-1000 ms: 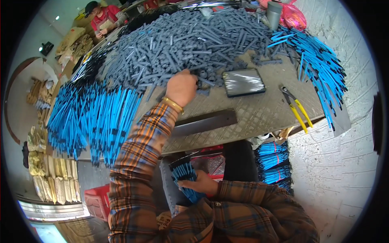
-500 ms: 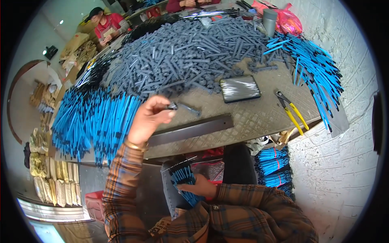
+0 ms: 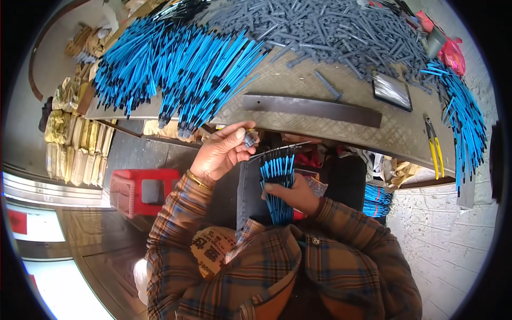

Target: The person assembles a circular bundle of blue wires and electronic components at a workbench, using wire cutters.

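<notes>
My left hand [image 3: 224, 146] is raised just in front of the table edge, its fingers pinching a small dark grey plastic fitting [image 3: 249, 140]. Over my lap my right hand [image 3: 295, 194] is wrapped round a bundle of thin blue rods [image 3: 278, 166] with black upper ends. The bundle stands nearly upright, slightly below and right of my left hand. A thin dark rod slants between the fitting and the bundle's top; whether it joins the fitting I cannot tell. On the table beyond lies a dark flat metal bar [image 3: 314, 108], with a single grey plastic part [image 3: 327, 85] behind it.
Blue rods with black ends [image 3: 197, 69] overhang the table's left edge; more [image 3: 461, 117] lie at the right. A large heap of grey parts [image 3: 341, 32] fills the back. Nearby are a black tray [image 3: 392, 92], yellow-handled pliers [image 3: 434, 146] and a red stool [image 3: 144, 189].
My view has swung left and down. My left hand has come back from over the table toward the bundle, still pinching the small piece. My right hand keeps hold of the blue rods.
</notes>
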`<action>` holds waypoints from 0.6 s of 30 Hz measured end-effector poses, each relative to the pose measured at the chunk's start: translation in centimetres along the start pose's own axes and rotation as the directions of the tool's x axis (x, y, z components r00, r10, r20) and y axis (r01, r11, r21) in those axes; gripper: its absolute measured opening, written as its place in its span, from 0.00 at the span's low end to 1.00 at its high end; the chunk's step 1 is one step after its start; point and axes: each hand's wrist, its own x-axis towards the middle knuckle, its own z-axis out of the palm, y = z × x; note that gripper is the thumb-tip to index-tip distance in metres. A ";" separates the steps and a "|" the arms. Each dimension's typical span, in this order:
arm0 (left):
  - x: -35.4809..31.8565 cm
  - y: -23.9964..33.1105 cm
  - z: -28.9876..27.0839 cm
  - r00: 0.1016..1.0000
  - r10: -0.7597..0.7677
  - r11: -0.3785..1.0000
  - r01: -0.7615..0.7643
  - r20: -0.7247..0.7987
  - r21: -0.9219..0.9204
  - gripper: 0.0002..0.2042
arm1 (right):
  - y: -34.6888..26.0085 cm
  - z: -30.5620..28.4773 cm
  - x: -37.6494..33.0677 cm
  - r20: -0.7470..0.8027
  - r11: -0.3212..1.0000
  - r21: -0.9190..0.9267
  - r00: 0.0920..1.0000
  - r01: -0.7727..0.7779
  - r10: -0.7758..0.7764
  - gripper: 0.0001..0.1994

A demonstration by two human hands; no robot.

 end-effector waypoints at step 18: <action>-1.3 0.5 -1.7 0.996 -0.074 0.991 0.068 0.052 0.119 0.15 | 0.7 -0.3 1.6 -0.042 0.988 -0.135 0.996 -0.080 0.075 0.11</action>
